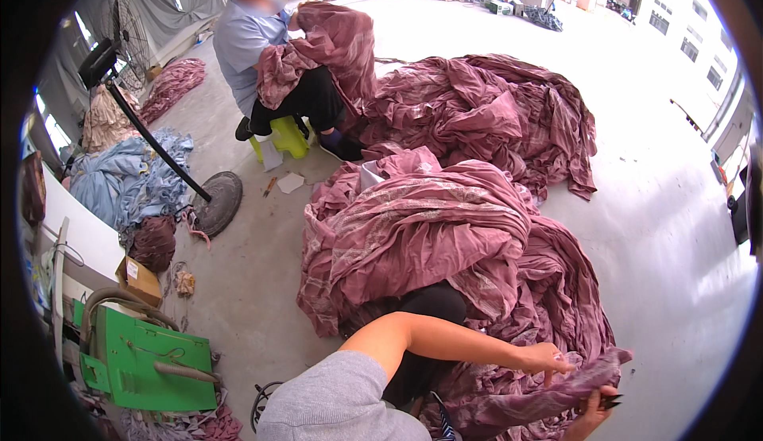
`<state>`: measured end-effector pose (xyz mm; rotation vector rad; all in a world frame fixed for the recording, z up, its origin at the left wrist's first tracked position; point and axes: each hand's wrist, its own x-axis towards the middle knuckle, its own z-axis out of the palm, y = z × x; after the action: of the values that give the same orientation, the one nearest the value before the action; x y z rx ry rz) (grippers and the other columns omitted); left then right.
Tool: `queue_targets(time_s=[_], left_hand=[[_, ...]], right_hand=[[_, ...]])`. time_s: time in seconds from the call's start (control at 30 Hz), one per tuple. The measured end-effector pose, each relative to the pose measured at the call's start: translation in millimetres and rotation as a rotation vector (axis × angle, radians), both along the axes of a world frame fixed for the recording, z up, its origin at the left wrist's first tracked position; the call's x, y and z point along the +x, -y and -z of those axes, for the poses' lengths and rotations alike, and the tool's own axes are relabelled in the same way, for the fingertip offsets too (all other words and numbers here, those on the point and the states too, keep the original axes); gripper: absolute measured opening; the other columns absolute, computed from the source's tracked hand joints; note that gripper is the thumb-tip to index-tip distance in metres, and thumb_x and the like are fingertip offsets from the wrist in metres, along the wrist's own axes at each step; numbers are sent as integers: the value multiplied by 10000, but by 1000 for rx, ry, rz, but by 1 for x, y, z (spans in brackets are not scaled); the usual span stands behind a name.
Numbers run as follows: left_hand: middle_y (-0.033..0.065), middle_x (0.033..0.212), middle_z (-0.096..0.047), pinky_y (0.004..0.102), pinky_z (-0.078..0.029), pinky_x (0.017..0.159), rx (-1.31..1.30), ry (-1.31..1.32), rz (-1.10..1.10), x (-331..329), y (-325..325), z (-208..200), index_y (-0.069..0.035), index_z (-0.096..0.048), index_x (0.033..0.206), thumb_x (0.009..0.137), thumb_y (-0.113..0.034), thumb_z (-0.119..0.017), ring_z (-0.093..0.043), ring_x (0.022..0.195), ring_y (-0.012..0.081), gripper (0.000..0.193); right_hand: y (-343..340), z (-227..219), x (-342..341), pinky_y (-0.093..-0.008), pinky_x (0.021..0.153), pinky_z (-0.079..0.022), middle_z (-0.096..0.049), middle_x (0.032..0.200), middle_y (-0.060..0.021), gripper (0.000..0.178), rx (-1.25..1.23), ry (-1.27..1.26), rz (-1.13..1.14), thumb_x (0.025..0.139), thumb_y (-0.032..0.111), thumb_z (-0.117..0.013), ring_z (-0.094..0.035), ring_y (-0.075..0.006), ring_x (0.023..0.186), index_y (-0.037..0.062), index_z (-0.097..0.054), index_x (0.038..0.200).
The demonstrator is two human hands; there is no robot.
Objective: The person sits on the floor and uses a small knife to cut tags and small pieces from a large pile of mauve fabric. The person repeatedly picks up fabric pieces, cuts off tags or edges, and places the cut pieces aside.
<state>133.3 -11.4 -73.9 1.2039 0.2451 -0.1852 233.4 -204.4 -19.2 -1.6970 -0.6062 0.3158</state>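
Observation:
Mauve patterned fabric [429,234] lies heaped over my lap and down to my right. My left hand [547,359] reaches across to the right, its fingers closed on a stretch of this cloth. Lower down, at the cloth's right end, is my right hand [588,415], partly covered by the fabric. Its fingers close round small dark thread snips [610,401], whose two pointed tips stick out; the rest of the tool is hidden.
Another mauve pile [493,107] lies farther off. A seated person [253,52] on a green stool [290,137] handles similar cloth. To the left are a black fan stand [216,203], blue fabric [127,175], a cardboard box [139,280] and a green machine [151,361].

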Motion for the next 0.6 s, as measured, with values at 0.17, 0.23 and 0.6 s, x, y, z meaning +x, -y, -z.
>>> queue_targets(time_s=[0.17,0.23,0.6], left_hand=[[-42,435,-342,243,-140,373,-280,-244,24,-10,-3,4,-99,-615,1050,819,-644,-481,-220,378,69,607],[-60,452,-245,256,-137,387,-388,-185,-26,-18,-1,-1,-115,-536,1241,825,-622,-494,-208,384,74,657],[7,683,-582,236,-417,512,127,-50,-196,-1,-23,10,-20,-636,906,695,-72,-602,-509,599,68,219]], right_hand=[[-30,-2,-53,-233,695,-437,-565,837,-44,69,-202,341,-475,829,-15,-583,-537,-127,768,14,-575,890],[-29,6,-62,-251,692,-447,-593,878,-56,88,-332,320,-537,838,1,-579,-553,-148,771,11,-599,923],[-28,-8,-77,-366,601,-483,-608,914,-118,303,-364,501,-456,615,-119,-524,-600,-306,716,37,-580,868]])
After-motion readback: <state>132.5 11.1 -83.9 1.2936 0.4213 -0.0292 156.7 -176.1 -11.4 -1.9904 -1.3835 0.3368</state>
